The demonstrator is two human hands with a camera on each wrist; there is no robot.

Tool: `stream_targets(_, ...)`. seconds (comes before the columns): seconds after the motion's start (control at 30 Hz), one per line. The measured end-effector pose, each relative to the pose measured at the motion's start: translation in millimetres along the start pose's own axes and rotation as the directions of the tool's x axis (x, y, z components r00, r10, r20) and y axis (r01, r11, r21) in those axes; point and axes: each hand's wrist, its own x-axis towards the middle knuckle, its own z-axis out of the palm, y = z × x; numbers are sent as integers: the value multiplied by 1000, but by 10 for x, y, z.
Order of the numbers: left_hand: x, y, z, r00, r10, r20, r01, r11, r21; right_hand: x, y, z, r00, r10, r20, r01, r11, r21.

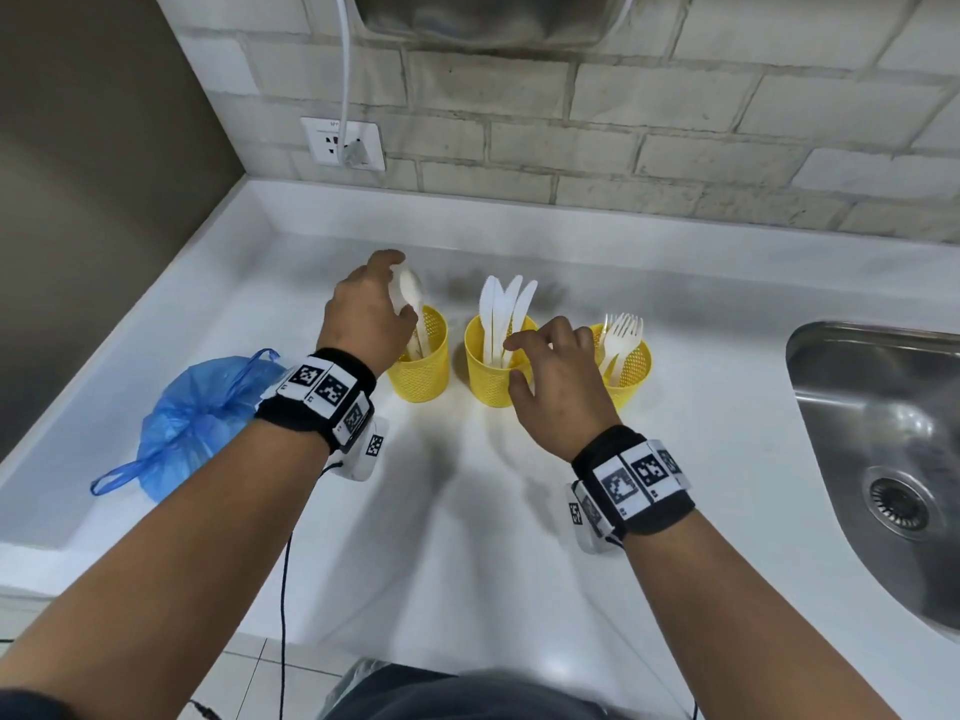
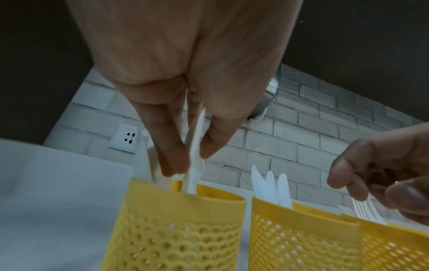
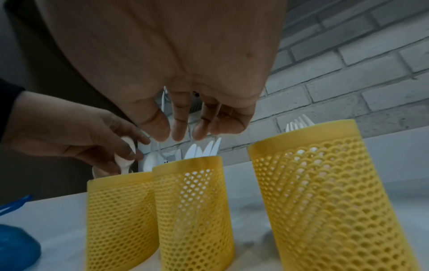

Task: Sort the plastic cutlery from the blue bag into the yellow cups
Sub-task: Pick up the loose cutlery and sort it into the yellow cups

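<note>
Three yellow mesh cups stand in a row on the white counter. My left hand [image 1: 371, 309] pinches a white plastic spoon [image 1: 408, 291] by its bowl, its handle down inside the left cup [image 1: 421, 366]. In the left wrist view the spoon [image 2: 195, 155] sits between my fingertips above that cup [image 2: 181, 234]. The middle cup [image 1: 491, 371] holds white knives [image 1: 506, 304]; the right cup [image 1: 631, 376] holds white forks [image 1: 621, 332]. My right hand [image 1: 550, 366] hovers over the middle cup, fingers loosely bent and empty [image 3: 183, 128]. The blue bag [image 1: 197, 418] lies at the left.
A steel sink [image 1: 883, 444] is set into the counter at the right. A brick-tiled wall with a socket and plug [image 1: 345, 145] rises behind the cups. The counter's raised left edge [image 1: 52, 459] runs past the bag.
</note>
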Motion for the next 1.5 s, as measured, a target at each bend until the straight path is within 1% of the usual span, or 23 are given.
stream_targets(0.1,-68,22,-54,993,36,-113,-26,996,89,23,-14,36,1000,13,25,-12,998,-54)
stream_targets(0.17,-134,53,-95,978,78,-192,-63,995,83,39,-21,60,999,28,38,-25,995,-96)
stream_targets(0.23,-231,93,-125,960,146,-239,-134,989,69,48,-21,86,999,31,44,-25,990,-137)
stream_targets(0.3,-328,118,-113,963,172,-209,-163,985,57,60,-18,111,999,28,37,-22,986,-164)
stream_targets(0.4,-440,55,7,989,142,-48,-135,983,125,83,-9,151,1000,26,-1,-26,984,-174)
stream_targets(0.47,-482,-22,108,991,102,81,-117,971,209,97,2,176,999,17,-28,-22,985,-169)
stream_targets(0.53,-505,-70,172,988,91,129,-120,963,241,98,11,197,999,7,-44,-15,987,-162)
stream_targets(0.63,-499,-103,211,988,104,112,-129,963,235,88,8,225,999,-2,-46,-5,989,-147)
stream_targets(0.8,-434,-141,217,992,91,93,-108,972,208,92,-19,248,999,8,-47,-13,995,-104)
stream_targets(1.0,-399,-165,173,992,78,99,-96,976,195,72,-53,225,999,27,-37,-31,993,-112)
stream_targets(1.1,-472,-154,101,994,100,46,-107,980,166,51,-108,169,999,31,-31,-34,995,-99)
stream_targets(1.2,-667,-149,-36,992,117,-40,-113,988,104,-12,-200,119,999,-5,-50,2,998,-55)
stream_targets(1.27,-879,-188,-133,991,114,-68,-110,993,50,-87,-283,124,997,-34,-64,34,999,2)
stream_targets(1.37,-1263,-370,-236,997,65,-42,-65,998,-5,-244,-431,200,997,-64,-53,69,992,105)
stream_targets(1.5,-1731,-846,-351,999,-53,13,53,999,5,-462,-662,430,993,-87,78,70,976,206)
